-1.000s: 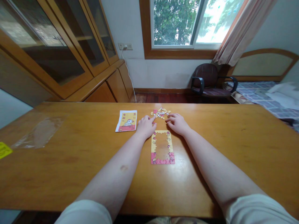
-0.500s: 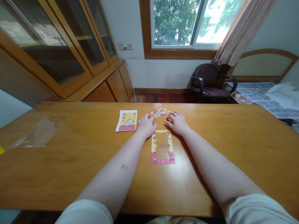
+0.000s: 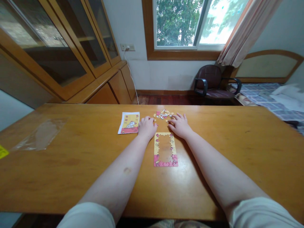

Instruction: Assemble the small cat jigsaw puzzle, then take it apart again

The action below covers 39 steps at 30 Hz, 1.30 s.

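A jigsaw frame [image 3: 176, 156] of joined yellow and pink edge pieces lies on the table with its middle unfilled. Beyond it is a loose heap of puzzle pieces [image 3: 162, 114]. My left hand [image 3: 147, 128] rests between the picture card and the frame's upper left corner. Its fingers are curled in towards the thumb, and a small reddish puzzle piece [image 3: 157, 125] shows at the thumb tip. To the right of the heap, my right hand [image 3: 180, 125] lies with its fingers apart, its fingertips close to a loose yellow piece [image 3: 166, 121].
A picture card [image 3: 129, 123] with a white animal on yellow and pink lies left of my left hand. Clear plastic wrapping [image 3: 42, 133] and a yellow item [image 3: 3, 152] are at the table's left. Past the table's far edge stands an office chair [image 3: 210, 80].
My left hand has drawn slightly left, away from the heap, and its index finger has curled in. My right hand has barely shifted.
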Each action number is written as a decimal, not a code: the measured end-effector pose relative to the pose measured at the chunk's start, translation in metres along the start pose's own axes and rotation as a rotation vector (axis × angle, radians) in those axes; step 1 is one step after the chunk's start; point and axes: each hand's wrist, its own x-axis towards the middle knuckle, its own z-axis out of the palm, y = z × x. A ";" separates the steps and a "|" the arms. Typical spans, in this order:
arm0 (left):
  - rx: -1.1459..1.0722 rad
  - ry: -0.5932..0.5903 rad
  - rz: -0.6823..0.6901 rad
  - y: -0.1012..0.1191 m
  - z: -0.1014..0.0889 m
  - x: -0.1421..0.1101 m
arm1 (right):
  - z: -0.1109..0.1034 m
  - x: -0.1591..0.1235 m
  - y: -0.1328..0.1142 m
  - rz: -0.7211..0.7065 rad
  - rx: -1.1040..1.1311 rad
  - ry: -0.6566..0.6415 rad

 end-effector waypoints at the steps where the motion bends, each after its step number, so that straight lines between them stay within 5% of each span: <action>1: -0.007 -0.004 0.017 0.001 0.000 0.000 | 0.000 0.000 -0.001 -0.030 0.006 -0.009; 8: -0.003 -0.140 0.321 0.005 0.008 -0.005 | 0.006 0.000 -0.003 -0.002 -0.044 -0.039; 17: 0.042 0.048 0.070 0.001 0.005 0.001 | 0.009 0.007 -0.013 0.018 -0.091 -0.050; 39: 0.007 -0.069 0.071 0.002 0.013 0.002 | 0.013 0.013 -0.015 -0.017 -0.033 -0.061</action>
